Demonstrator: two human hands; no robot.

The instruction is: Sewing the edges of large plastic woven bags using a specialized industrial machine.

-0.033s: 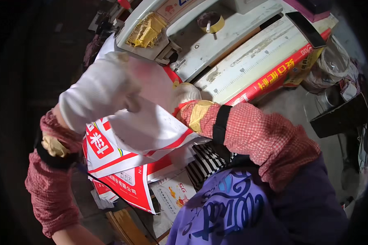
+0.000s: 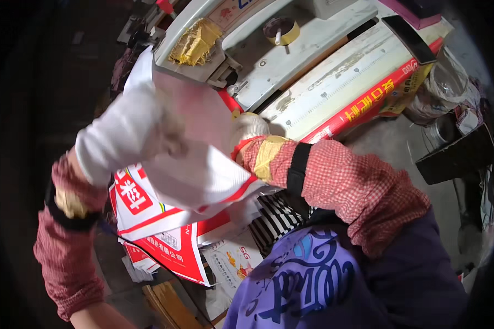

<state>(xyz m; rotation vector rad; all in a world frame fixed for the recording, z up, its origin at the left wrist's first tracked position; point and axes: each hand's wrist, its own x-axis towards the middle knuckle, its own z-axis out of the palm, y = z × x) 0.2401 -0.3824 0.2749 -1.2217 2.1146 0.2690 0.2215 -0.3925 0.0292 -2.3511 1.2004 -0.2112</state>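
Note:
A white woven sack [image 2: 195, 172] with red bands spreads between my hands, its upper part smeared into a pinkish blur. My left hand [image 2: 148, 120], in a white knit glove, is at the sack's left side; motion blur hides how its fingers lie. Beside the sewing machine [image 2: 241, 60], my right hand [image 2: 251, 127] wears a pale glove and is closed on the sack's right side, its fingertips hidden. Below lie more red-and-white printed sacks [image 2: 170, 244], partly over my lap.
On the machine sit a tape roll [image 2: 281, 31] with a white stick in it and a frayed yellow cloth pad [image 2: 196, 42]. A dark phone [image 2: 409, 39] rests at the table's far right. A black box [image 2: 455, 156] stands right; a wooden piece [image 2: 173, 304] is below.
My left hand has shifted slightly left and down, and the sack near it has moved a little. My right hand stays almost where it was.

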